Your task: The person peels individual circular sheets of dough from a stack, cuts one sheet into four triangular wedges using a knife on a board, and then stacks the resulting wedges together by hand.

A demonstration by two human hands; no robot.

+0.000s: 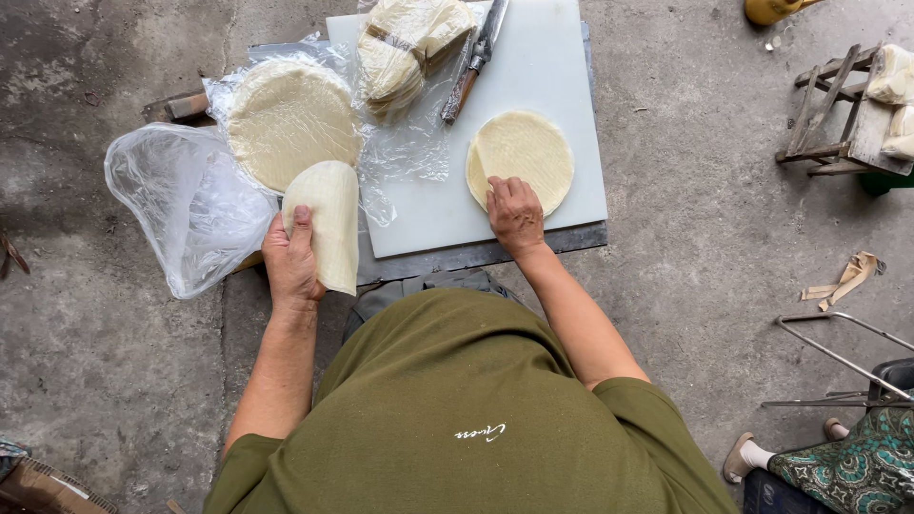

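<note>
View from above my head, looking down at my own arms & olive-green shirt (pixel 457 419). Landmark: a white cutting board (pixel 533 86) lying flat over a grey slab on the concrete floor (pixel 685 238), straight ahead of me.

My right hand (pixel 514 214) rests on the board's near-right part, palm down, fingers together & flat, pressing the near edge of a round pale wrapper sheet (pixel 522 157) that lies flat on the board. Nothing gripped in it.

My left hand (pixel 290 257) is just off the board's near-left corner, fingers closed round a bent stack of wrappers (pixel 328 214), thumb on top; the stack curls over the hand, folded roughly in half.

Left of the board, touching its far-left part: a round stack of flat wrappers (pixel 290 119) on clear plastic wrap (pixel 400 143). Further left, a crumpled clear plastic bag (pixel 186 205).

On the board's far edge: a bundle of folded wrappers (pixel 405 48), w/ a knife (pixel 476 57) just right of it, blade pointing away from me.

Well right of the board: a small wooden stool (pixel 833 109). Near-right, another person's foot (pixel 743 457) & patterned fabric (pixel 852 471).
</note>
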